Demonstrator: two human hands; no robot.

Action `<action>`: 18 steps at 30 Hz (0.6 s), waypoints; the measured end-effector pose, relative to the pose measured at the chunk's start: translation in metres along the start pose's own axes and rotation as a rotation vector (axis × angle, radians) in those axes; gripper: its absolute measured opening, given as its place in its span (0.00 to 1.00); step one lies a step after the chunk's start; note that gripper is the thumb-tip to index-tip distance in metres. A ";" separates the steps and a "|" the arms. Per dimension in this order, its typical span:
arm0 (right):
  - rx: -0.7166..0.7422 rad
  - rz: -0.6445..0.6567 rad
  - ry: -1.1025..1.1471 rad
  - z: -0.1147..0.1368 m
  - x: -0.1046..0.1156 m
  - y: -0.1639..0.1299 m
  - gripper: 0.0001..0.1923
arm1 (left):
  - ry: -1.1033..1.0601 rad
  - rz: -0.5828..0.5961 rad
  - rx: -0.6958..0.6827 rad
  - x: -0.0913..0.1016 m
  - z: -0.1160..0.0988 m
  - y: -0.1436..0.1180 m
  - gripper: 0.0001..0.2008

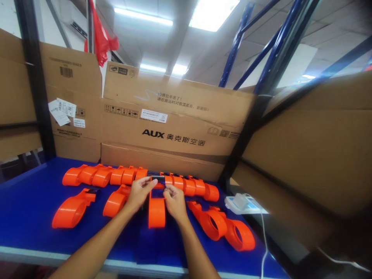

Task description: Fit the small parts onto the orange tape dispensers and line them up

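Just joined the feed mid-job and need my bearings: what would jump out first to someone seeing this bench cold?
The bright orange tape dispensers stand out, lined in a row along the back of the blue table, with more lying loose nearer the front. At the centre, the left hand and right hand meet over a small black part at the top of one orange dispenser. Behind stands a big cardboard box printed AUX.

Bare blue counter (pixel 26 209) lies open at nine o'clock and along the near edge. Orange tape dispensers (pixel 116 175) line up at twelve, cardboard boxes (pixel 174 131) wall off behind, power strip (pixel 242 204) blocks three.
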State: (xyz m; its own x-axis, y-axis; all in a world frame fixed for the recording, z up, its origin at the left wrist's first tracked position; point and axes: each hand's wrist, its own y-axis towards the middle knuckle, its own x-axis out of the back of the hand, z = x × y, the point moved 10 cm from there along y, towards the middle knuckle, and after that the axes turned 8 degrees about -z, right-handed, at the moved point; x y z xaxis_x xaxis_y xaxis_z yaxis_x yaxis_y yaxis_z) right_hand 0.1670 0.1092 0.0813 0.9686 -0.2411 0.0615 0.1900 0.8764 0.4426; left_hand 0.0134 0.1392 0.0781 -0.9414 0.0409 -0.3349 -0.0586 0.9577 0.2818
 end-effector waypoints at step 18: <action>0.036 -0.046 0.032 0.006 0.012 0.000 0.06 | -0.512 -0.099 0.315 0.014 0.026 -0.006 0.21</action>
State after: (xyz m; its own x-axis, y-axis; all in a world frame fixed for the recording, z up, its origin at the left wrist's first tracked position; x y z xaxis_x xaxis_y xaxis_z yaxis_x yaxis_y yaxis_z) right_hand 0.1776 0.1036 0.0874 0.9637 -0.2669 0.0122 0.2290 0.8488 0.4765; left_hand 0.0089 0.1413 0.0487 -0.6526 0.0040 -0.7577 0.0369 0.9990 -0.0265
